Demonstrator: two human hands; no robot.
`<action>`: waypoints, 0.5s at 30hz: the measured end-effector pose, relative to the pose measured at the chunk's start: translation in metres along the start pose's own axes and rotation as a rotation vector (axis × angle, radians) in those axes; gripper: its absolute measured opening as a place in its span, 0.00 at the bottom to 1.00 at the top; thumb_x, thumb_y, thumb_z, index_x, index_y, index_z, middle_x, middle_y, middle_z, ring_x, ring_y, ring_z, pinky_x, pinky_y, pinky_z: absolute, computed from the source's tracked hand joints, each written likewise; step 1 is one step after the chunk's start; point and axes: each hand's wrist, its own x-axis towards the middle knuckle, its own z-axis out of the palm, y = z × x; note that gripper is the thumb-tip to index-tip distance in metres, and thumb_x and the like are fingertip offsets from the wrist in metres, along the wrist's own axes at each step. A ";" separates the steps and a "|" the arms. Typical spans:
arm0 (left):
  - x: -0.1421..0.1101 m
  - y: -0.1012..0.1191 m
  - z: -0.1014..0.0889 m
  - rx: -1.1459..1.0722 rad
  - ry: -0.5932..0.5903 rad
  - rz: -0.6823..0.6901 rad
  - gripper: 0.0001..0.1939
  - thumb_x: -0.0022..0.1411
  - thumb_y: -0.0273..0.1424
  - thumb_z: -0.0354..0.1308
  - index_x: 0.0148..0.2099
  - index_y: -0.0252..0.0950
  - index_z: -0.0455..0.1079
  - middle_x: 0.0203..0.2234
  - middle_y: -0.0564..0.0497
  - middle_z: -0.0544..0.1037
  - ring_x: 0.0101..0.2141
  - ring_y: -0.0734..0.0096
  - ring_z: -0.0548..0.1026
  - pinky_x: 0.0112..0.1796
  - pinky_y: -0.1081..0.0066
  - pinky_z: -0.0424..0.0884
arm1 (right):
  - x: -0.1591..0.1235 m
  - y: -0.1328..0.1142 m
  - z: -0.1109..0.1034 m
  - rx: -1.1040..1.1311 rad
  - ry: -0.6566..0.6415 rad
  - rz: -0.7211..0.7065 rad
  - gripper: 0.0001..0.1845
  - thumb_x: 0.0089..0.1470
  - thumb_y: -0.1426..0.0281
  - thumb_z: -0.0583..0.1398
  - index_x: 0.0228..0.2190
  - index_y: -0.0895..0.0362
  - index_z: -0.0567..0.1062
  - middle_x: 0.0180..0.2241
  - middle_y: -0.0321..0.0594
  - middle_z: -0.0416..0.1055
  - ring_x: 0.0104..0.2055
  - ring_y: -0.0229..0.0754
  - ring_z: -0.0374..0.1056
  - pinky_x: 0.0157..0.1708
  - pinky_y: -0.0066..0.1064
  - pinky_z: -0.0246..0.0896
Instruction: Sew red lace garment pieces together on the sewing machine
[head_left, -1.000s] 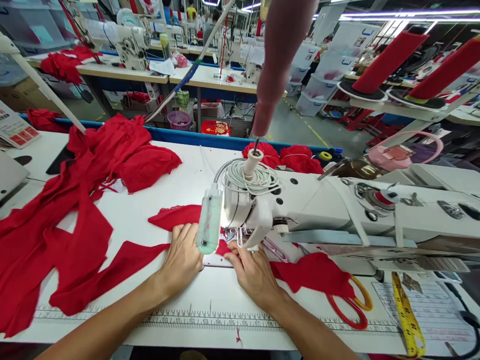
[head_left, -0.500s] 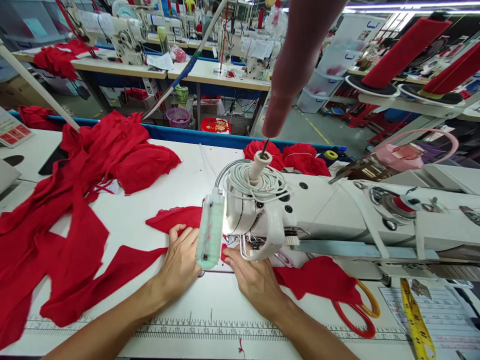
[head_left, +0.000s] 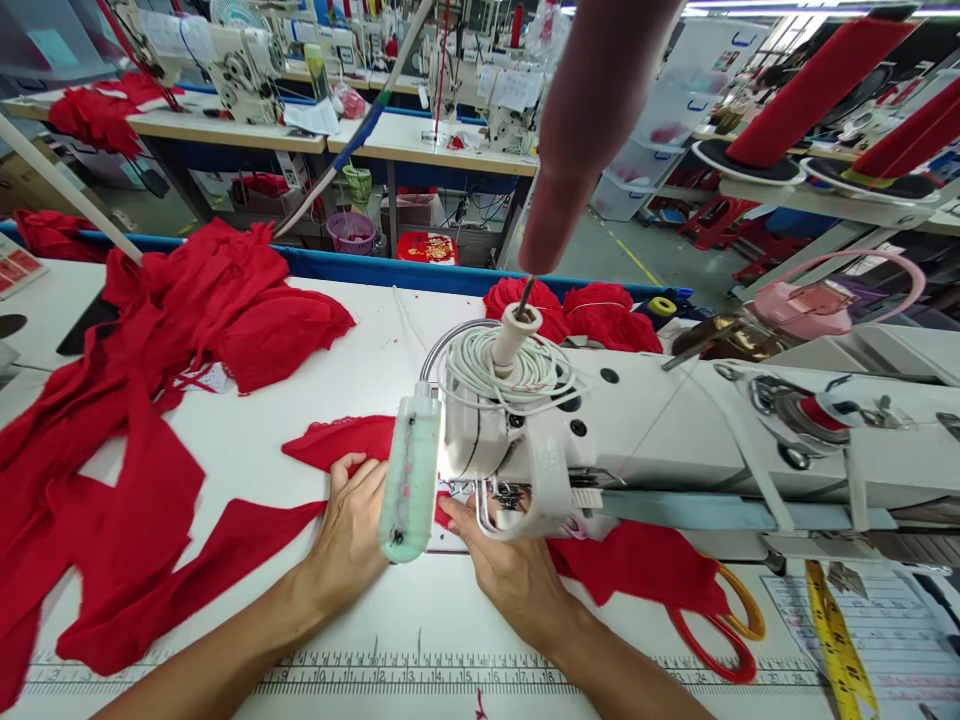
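A white sewing machine (head_left: 502, 440) stands in the middle, with a pale green lamp (head_left: 411, 480) hanging at its left side. My left hand (head_left: 349, 525) is closed on a piece of red fabric (head_left: 341, 440) left of the needle area; the lamp hides some of its fingertips. Close to the presser foot, my right hand (head_left: 510, 575) pinches a small red edge of the fabric between thumb and fingers. Part of that hand is behind the machine's white guard (head_left: 551, 480). More red fabric (head_left: 637, 565) spreads out to the right of my right wrist.
A heap of red garment pieces (head_left: 150, 430) covers the table's left side. Scissors (head_left: 720, 640) with red and orange handles lie at right, near a yellow tape measure (head_left: 836, 635) and a written sheet (head_left: 900, 640). A printed ruler (head_left: 420, 675) runs along the front edge.
The camera view has shifted slightly, so most things sit a little differently in it. Both hands keep nearly the same place at the machine, still on the red fabric.
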 end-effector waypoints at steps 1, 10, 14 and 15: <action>0.000 0.000 0.000 0.003 -0.003 0.004 0.10 0.62 0.27 0.46 0.34 0.39 0.68 0.28 0.50 0.70 0.36 0.61 0.69 0.49 0.58 0.67 | 0.000 0.000 0.000 -0.004 0.000 -0.003 0.21 0.62 0.79 0.55 0.51 0.50 0.77 0.35 0.41 0.75 0.38 0.45 0.70 0.45 0.40 0.63; 0.001 0.000 -0.004 0.061 0.009 0.042 0.08 0.62 0.27 0.49 0.37 0.40 0.69 0.28 0.50 0.72 0.39 0.58 0.72 0.54 0.54 0.63 | 0.003 -0.001 -0.003 -0.078 0.036 -0.032 0.22 0.62 0.80 0.54 0.50 0.50 0.78 0.33 0.41 0.75 0.37 0.45 0.67 0.48 0.42 0.60; 0.001 0.000 -0.004 0.059 0.002 0.017 0.09 0.62 0.27 0.50 0.40 0.39 0.71 0.29 0.50 0.73 0.37 0.60 0.73 0.52 0.55 0.65 | 0.004 -0.002 -0.004 -0.104 0.033 -0.044 0.23 0.61 0.81 0.54 0.52 0.52 0.77 0.33 0.41 0.74 0.37 0.45 0.67 0.46 0.40 0.62; 0.000 0.000 -0.004 0.063 -0.008 0.011 0.09 0.62 0.27 0.49 0.40 0.39 0.71 0.30 0.50 0.73 0.38 0.60 0.73 0.52 0.55 0.65 | 0.004 -0.001 -0.004 -0.105 0.030 -0.048 0.23 0.61 0.81 0.54 0.52 0.52 0.76 0.32 0.41 0.74 0.36 0.44 0.67 0.46 0.40 0.62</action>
